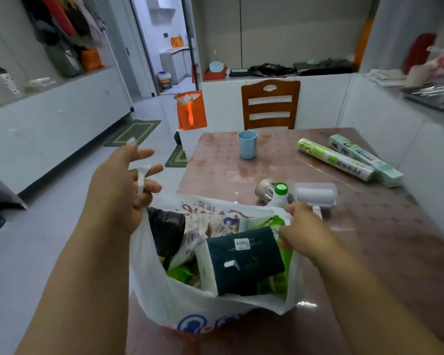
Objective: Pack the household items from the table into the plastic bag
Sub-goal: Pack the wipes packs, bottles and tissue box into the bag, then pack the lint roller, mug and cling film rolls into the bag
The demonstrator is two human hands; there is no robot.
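A white plastic bag point(159, 290) stands open at the table's near edge, filled with several packages, a dark green pack point(244, 262) on top. My left hand point(123, 185) holds the bag's left handle up, the strap looped around its fingers. My right hand point(303, 231) pinches the bag's right rim. Just behind the bag lie a white bottle with a green cap point(280, 193), a lint roller point(315, 197) and a tape roll point(264, 187). Farther back are a blue cup point(247, 144), a cling-film roll point(333, 160) and a pale green box point(364, 160).
The table point(382, 239) has a glossy brown patterned cover. A wooden chair point(271, 105) stands at its far side, with an orange bag point(191, 110) on the floor to its left. White cabinets line both sides; green mats lie on the floor at left.
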